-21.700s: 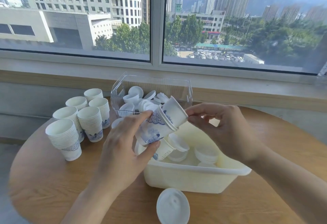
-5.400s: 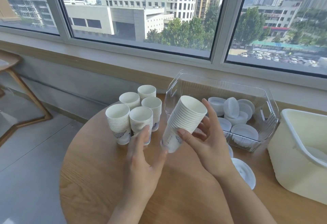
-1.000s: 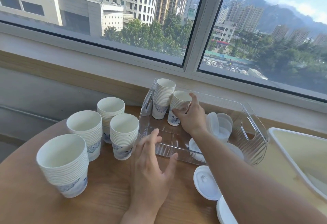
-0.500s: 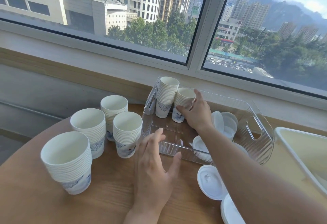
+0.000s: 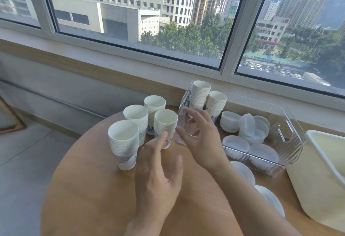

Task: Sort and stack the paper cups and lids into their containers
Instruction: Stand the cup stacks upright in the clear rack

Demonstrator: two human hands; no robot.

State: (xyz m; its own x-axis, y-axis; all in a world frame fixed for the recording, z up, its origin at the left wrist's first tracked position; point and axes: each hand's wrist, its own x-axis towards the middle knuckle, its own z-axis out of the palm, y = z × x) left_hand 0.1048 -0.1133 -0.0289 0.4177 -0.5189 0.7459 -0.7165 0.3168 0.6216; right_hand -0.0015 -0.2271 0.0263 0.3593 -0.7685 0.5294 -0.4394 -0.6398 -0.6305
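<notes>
Four stacks of paper cups stand on the round wooden table (image 5: 89, 189) in the head view: the nearest stack (image 5: 123, 145) close to the table's left edge, the second stack (image 5: 136, 122) and third stack (image 5: 154, 114) behind it, and the fourth stack (image 5: 165, 128) just left of the clear container (image 5: 291, 142). Inside that container's far left corner stand two more, a tall stack (image 5: 200, 94) and a shorter stack (image 5: 216, 105), touching each other. White lids (image 5: 253, 129) fill the container's right half, and more loose lids (image 5: 244, 172) lie on the table in front of it. A cream bin (image 5: 317, 179) sits at the right, just beside the container. Bare tabletop lies in front of the cups, under both forearms.

The left hand (image 5: 158, 176) hovers over the table with fingers straight and slightly spread, holding nothing; its fingertips (image 5: 162, 138) lie just in front of the fourth stack, whether touching I cannot tell. The right hand (image 5: 197, 138) is above the container's near left corner, fingers loosely curved and spread, empty, with the two stacks in the container just beyond its fingertips. Motion blur softens both hands.
</notes>
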